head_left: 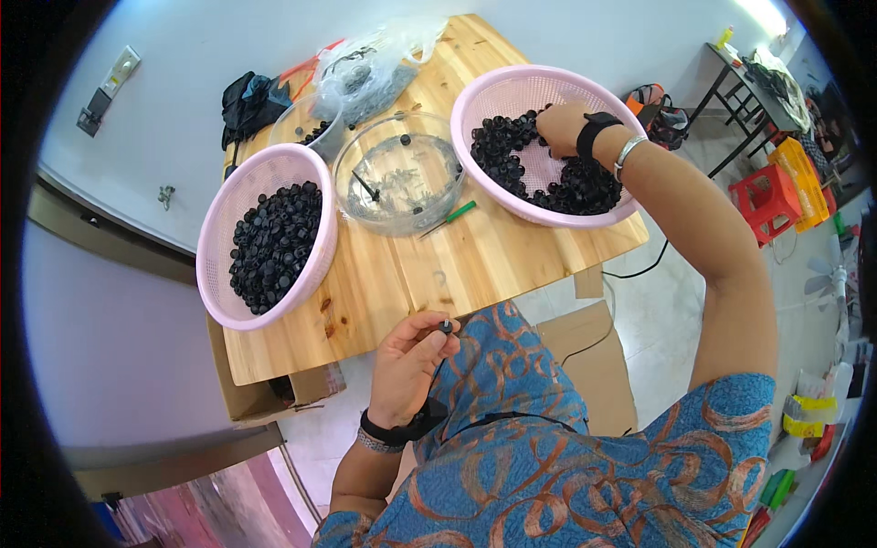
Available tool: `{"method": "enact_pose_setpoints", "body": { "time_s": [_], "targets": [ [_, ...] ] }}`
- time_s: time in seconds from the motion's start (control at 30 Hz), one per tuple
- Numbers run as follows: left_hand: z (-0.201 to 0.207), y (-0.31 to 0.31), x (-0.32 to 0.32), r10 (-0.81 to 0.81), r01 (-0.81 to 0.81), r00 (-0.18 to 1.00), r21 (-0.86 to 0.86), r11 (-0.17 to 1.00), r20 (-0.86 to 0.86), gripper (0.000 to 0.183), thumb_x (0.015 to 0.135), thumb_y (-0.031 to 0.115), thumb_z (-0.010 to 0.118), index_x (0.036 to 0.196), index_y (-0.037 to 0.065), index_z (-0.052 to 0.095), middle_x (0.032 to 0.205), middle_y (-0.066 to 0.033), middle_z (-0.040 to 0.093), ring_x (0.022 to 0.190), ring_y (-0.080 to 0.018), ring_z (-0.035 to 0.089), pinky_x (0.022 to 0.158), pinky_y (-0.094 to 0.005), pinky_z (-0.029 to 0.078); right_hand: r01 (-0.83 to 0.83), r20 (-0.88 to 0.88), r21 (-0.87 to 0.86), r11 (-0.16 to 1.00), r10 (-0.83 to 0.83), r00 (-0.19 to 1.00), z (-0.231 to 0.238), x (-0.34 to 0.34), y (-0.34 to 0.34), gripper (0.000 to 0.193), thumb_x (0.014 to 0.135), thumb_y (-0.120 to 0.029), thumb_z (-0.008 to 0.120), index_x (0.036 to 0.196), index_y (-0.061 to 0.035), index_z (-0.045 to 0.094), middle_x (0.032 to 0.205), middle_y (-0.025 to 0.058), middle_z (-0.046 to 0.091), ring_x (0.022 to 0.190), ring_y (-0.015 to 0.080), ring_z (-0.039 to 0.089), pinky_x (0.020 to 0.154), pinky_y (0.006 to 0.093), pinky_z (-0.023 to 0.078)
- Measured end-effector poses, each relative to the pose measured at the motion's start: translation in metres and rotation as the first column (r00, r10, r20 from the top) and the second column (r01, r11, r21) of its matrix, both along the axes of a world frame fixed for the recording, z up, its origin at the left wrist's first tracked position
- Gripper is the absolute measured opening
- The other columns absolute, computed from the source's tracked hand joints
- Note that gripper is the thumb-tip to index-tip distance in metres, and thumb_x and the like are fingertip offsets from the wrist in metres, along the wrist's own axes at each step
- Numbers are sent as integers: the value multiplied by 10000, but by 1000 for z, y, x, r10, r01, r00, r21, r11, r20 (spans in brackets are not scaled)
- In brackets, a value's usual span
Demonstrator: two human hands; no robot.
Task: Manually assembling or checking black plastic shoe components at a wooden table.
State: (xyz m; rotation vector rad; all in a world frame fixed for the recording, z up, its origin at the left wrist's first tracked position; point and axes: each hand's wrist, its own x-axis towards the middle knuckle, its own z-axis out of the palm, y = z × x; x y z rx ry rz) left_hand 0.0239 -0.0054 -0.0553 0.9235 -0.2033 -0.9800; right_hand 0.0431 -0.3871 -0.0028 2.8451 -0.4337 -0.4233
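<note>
My left hand (413, 358) is in front of the table's near edge, above my lap. Its thumb and fingers pinch a small round black plastic part (446, 327) with a light tip on top. My right hand (562, 128) reaches into the pink plastic basket (555, 217) at the right, fingers curled down among loose black parts (501, 151); whether one is between the fingertips is hidden. A second pink basket (206, 239) at the left holds a heap of small black parts (279, 242).
Between the baskets stands a clear round tub (395, 224) with small pieces and a black stick-like piece in it. A green-handled tool (461, 212) lies before it on the wooden table (393, 283). Behind are clear plastic bags (370, 68) and a dark cloth bundle (251, 105).
</note>
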Motion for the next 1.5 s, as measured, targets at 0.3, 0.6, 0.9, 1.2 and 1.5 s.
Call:
{"method": "enact_pose_setpoints", "body": {
  "time_s": [0.3,0.6,0.9,1.2,1.5],
  "targets": [
    [3,-4,2,10,-10,1000,-18,1000,15,203,861,16,511,1062,9,541,994,-90,587,844,-146,578,770,-266,483,34,45,36,999,-36,998,3,-3,15,187,670,-146,639,810,-22,652,811,147,646,748,278,629,642,371,496],
    [26,-25,5,251,-273,960,-205,940,-127,226,885,59,504,1104,6,504,1011,-78,583,897,-159,576,810,-278,475,-676,753,332,658,247,610,58,-74,169,103,717,-138,618,740,-58,558,665,77,533,581,227,557,496,316,427],
    [12,-16,-21,210,-241,969,-330,913,-127,222,897,65,485,1113,27,518,1056,-98,581,928,-158,575,818,-287,478,-692,807,113,713,340,482,10,-103,223,133,708,-120,655,748,-67,540,679,35,479,528,170,510,453,285,411],
    [20,1,-34,166,-181,983,-292,939,-73,186,882,52,513,1064,10,512,991,-92,582,872,-159,591,774,-277,509,-705,682,695,138,-434,588,-15,-114,231,183,746,-23,662,921,-22,613,960,53,544,721,59,518,530,164,400],
    [19,3,-40,140,-134,990,-278,951,0,151,873,42,528,1022,15,524,951,-67,592,853,-138,595,746,-262,513,-732,677,678,66,-445,586,-21,-123,239,169,765,4,630,933,-8,613,969,72,553,731,79,530,581,186,429]
  ]
}}
